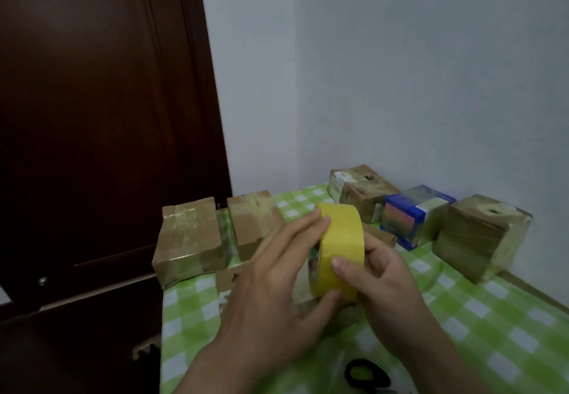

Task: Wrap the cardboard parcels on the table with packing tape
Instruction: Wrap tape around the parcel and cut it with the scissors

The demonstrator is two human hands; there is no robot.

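Between the two grips stands a yellow tape roll, up off the desk. Both the left grip and the right grip hold it. Cardboard parcels sit just behind and below.

This looks like a room in a home, not a workshop or shop. A dark brown panelled wooden door stands beside plain pale painted walls that meet in a corner, and a table fills that corner under a green-and-white checked plastic cloth of the household kind. On it sit small brown cardboard parcels patched with tape and a blue printed carton, with a yellow roll of packing tape above and what look like black-handled scissors at the near edge.
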